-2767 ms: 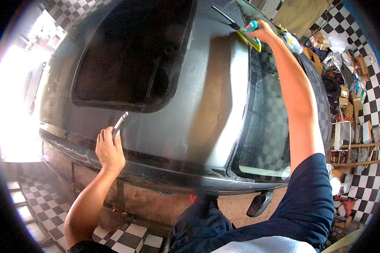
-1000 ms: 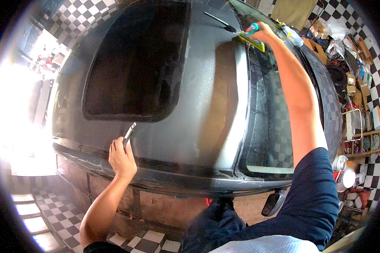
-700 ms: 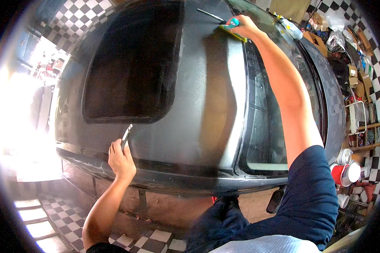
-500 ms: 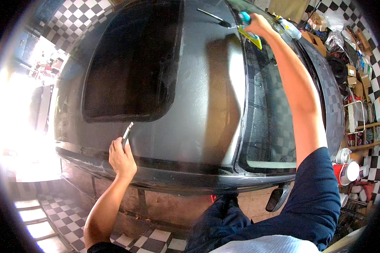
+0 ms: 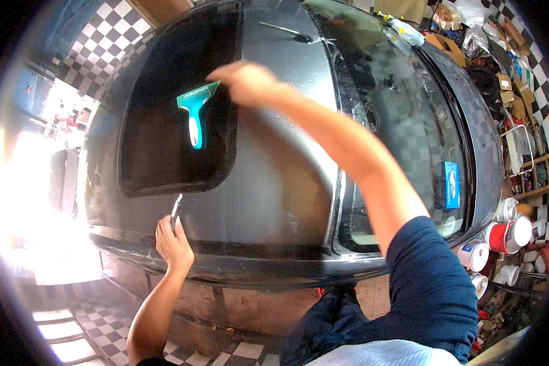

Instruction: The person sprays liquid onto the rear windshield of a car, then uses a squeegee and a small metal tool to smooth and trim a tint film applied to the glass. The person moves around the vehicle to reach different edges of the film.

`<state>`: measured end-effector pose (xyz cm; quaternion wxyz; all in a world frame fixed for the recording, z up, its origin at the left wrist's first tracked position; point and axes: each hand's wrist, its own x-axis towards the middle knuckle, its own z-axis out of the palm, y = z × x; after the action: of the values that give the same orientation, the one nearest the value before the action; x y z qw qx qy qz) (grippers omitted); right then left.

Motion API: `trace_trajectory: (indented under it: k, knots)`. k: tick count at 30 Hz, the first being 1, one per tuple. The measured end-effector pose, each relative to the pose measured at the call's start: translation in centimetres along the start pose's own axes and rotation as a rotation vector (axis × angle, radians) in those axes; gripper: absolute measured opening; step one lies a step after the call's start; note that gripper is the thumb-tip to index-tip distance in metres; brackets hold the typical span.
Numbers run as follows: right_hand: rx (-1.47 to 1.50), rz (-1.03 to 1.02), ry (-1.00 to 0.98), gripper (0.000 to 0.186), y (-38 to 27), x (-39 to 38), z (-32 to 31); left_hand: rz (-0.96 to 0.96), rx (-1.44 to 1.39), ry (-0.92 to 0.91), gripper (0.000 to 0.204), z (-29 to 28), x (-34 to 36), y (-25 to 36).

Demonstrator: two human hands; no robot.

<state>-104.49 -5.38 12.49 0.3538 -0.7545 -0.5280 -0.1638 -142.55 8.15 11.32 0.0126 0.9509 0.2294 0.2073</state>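
Note:
My left hand (image 5: 174, 246) is closed around a slim snap-off utility knife (image 5: 176, 210), its tip pointing up near the lower edge of the dark sunroof (image 5: 158, 134). A teal squeegee (image 5: 195, 116) with a wide green blade lies on the sunroof glass. Just right of its blade, my right hand (image 5: 245, 82) is stretched over the car roof (image 5: 280, 201). That hand is smeared by motion, and its fingers cannot be made out clearly; the squeegee appears apart from it.
A black antenna (image 5: 280, 29) stands on the roof above the windshield (image 5: 390, 116). At the windshield's far edge is a clear spray bottle (image 5: 407, 32). A blue box (image 5: 450, 185) shows at the glass. Paint buckets (image 5: 500, 237) and clutter stand beyond the hood.
My right hand has swung left from the windshield edge to the sunroof. The squeegee it held now lies on the sunroof glass. My left hand keeps the knife, nearly still.

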Motion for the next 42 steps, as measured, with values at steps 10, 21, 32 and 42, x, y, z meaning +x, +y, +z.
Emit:
trace_trajectory:
  k: [10, 21, 32, 42]
  knots:
    - [-0.023, 1.104, 0.120, 0.034, 30.3, -11.1, -9.5, -0.032, -0.017, -0.039, 0.022, 0.7, 0.5, 0.8]
    - [0.367, 0.848, 0.365, 0.027, 32.6, -10.4, -9.7, -0.055, -0.054, -0.029, 0.018, 0.9, 0.8, 1.3]
    - [0.478, 0.826, 0.422, 0.032, 27.9, -8.3, -9.9, -0.038, -0.043, -0.034, 0.019, 0.2, 0.7, 1.6]
    - [0.363, 0.718, 0.461, 0.034, 27.7, -7.6, -10.2, -0.039, -0.030, -0.046, 0.020, 0.3, 0.6, 1.3]
